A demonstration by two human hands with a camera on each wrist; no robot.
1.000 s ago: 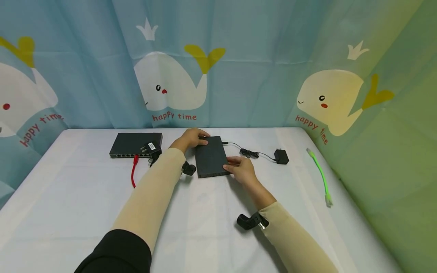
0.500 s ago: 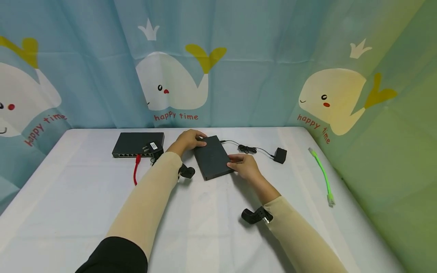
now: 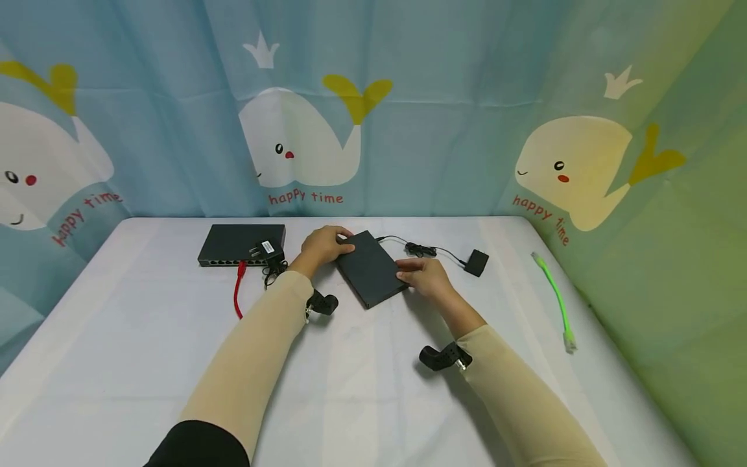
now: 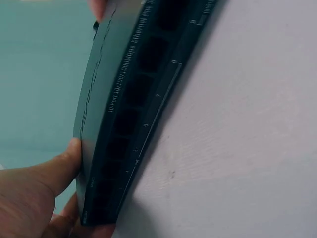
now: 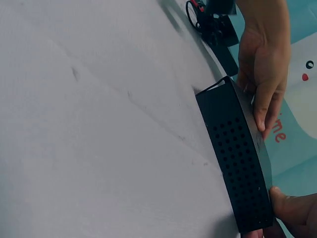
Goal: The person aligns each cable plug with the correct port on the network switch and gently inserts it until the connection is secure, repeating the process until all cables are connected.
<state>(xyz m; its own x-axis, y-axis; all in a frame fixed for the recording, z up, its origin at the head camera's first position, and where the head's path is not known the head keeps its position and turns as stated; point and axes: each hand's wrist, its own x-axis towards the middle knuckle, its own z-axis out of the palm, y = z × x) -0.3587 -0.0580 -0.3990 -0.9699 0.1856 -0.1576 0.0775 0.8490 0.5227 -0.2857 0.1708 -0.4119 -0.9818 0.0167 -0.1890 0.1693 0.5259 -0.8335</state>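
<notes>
Between my two hands is a black Ethernet switch [image 3: 373,269], turned at an angle over the white table. My left hand [image 3: 323,246] grips its far left end, thumb on the top face. The right hand [image 3: 427,279] pinches the near right end, thumb on top and fingers underneath. A row of ports and printed port numbers on the switch [image 4: 126,106] faces the left wrist camera. In the right wrist view, the switch [image 5: 235,153] shows a side with several round vent holes. A thin black cord [image 3: 393,237] runs from its far end.
At the right, the cord leads to a black power adapter [image 3: 476,263]. A second black switch [image 3: 239,240] lies back left, with a red cable [image 3: 238,292] plugged in and another adapter [image 3: 267,250] against it. A green network cable [image 3: 556,298] lies far right. A curtain [image 3: 443,143] hangs behind the table.
The held switch has turned, its near end swinging to the right. My right hand has moved right with it, while the left keeps its grip on the far end.
</notes>
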